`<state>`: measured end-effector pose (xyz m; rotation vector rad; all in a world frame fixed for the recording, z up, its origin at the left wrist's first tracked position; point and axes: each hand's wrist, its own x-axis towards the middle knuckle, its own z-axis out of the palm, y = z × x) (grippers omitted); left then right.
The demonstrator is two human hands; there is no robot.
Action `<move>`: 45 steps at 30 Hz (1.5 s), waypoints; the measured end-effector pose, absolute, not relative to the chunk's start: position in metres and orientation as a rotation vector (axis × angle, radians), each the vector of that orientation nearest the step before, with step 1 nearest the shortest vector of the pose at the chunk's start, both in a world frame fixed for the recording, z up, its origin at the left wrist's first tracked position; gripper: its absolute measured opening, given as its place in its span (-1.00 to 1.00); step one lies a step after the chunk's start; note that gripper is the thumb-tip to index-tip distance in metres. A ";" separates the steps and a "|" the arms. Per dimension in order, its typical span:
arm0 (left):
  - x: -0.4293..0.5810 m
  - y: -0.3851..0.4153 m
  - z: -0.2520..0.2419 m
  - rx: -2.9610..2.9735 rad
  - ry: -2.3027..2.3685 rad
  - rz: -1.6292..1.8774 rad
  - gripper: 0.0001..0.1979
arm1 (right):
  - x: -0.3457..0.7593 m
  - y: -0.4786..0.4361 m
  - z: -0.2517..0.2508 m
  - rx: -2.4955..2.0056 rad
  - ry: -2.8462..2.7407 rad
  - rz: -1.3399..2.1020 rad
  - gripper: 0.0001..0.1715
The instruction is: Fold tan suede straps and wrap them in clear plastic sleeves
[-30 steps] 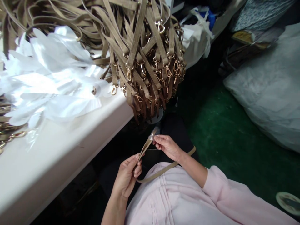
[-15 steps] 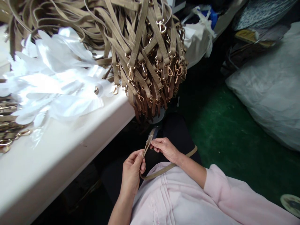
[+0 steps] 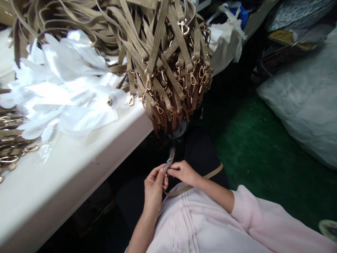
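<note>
Here, low in the middle of the frame, both hands meet over the person's lap on one tan strap. The left hand pinches the strap's end between thumb and fingertips, fingers curled tight around it, wrist bent upward. The right hand comes in from the right, its fingertips closed on the same end, just touching the left hand; the forearm runs back to a pink sleeve. Above the fingers a small clear wrapper stands up around the strap's end, seemingly covering the metal clip, though it is too small to be sure. The rest of the strap loops back toward the right across the lap.

As far as the work goes, it looks early: this one strap is in hand, while a large heap of straps with bare gold clips hangs over the edge of the white table in the upper middle, apparently unwrapped. Clear plastic bags lie spread at the upper left. At the far left edge lies a small heap of gold clips.
</note>
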<state>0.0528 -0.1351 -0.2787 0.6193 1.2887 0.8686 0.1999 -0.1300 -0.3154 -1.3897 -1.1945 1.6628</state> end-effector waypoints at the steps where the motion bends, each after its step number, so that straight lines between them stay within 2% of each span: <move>1: 0.053 -0.136 -0.280 0.686 1.342 0.885 -0.61 | 0.200 -0.133 -0.313 -1.453 -1.245 1.577 -0.74; 3: 0.054 -0.138 -0.281 0.794 1.420 0.900 -0.64 | 0.200 -0.138 -0.306 -1.570 -1.289 1.351 -0.75; 5: 0.057 -0.139 -0.281 0.864 1.455 0.900 -0.67 | 0.199 -0.143 -0.298 -1.620 -1.292 1.181 -0.63; 8: 0.062 -0.139 -0.280 0.944 1.460 0.900 -0.72 | 0.197 -0.144 -0.290 -1.574 -1.295 1.169 -0.55; 13: 0.065 -0.142 -0.278 1.049 1.486 0.859 -0.76 | 0.194 -0.141 -0.295 -1.575 -1.265 1.204 -0.73; 19: 0.064 -0.143 -0.276 1.065 1.456 0.828 -0.77 | 0.197 -0.142 -0.289 -1.485 -1.402 1.028 -0.74; 24: 0.062 -0.143 -0.272 1.084 1.487 0.864 -0.70 | 0.199 -0.144 -0.280 -1.410 -1.495 0.953 -0.71; 30: 0.064 -0.148 -0.269 1.325 1.590 0.790 -0.67 | 0.199 -0.144 -0.289 -1.420 -1.475 1.042 -0.84; 36: 0.067 -0.153 -0.275 1.433 1.592 0.770 -0.64 | 0.198 -0.146 -0.295 -1.509 -1.592 0.990 -0.86; 41: 0.067 -0.154 -0.275 1.297 1.515 0.801 -0.64 | 0.197 -0.144 -0.300 -1.575 -1.721 0.858 -0.83; 45: 0.063 -0.155 -0.275 0.980 1.279 0.769 -0.47 | 0.201 -0.142 -0.304 -1.601 -1.522 0.936 -0.88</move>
